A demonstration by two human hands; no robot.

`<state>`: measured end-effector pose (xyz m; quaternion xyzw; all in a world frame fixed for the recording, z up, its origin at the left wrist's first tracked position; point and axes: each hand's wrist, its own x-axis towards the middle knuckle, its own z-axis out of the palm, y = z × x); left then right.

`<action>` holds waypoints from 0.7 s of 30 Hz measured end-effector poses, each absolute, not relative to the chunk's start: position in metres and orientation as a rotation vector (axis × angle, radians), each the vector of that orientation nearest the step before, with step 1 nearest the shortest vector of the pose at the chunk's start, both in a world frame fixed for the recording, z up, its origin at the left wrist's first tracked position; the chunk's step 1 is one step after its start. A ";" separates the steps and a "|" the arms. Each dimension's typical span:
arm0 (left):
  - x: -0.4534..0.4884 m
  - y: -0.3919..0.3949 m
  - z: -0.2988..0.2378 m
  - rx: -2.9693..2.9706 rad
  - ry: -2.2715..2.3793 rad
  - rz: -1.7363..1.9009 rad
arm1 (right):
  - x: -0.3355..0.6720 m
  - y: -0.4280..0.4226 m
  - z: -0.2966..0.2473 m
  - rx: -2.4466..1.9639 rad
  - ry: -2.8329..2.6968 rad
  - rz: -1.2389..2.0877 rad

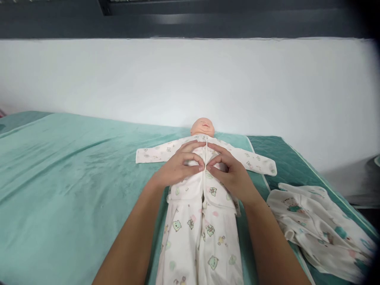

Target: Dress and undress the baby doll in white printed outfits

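A baby doll (203, 126) lies on its back, head toward the wall, dressed in a white printed baby jacket (190, 189) with both sleeves spread out sideways. White printed baby pants (182, 237) cover its legs. At the jacket's front opening, my left hand (185, 160) pinches the left edge between thumb and forefinger. Opposite it, my right hand (227, 166) pinches the right edge the same way. The fingertips of both hands nearly meet at the middle of the chest. Any fastener between them is too small or hidden to make out.
A light green sheet (74, 190) covers the bed, with a darker green quilted pad (268, 146) on the right. Crumpled white printed baby clothing (322, 229) lies right of my right forearm. Behind the doll rises a white wall (148, 79).
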<state>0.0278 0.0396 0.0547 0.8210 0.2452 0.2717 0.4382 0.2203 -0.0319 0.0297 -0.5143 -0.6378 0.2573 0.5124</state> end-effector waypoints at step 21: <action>0.033 0.032 0.053 2.279 0.742 0.724 | 0.217 -0.033 0.033 -1.278 -1.497 0.694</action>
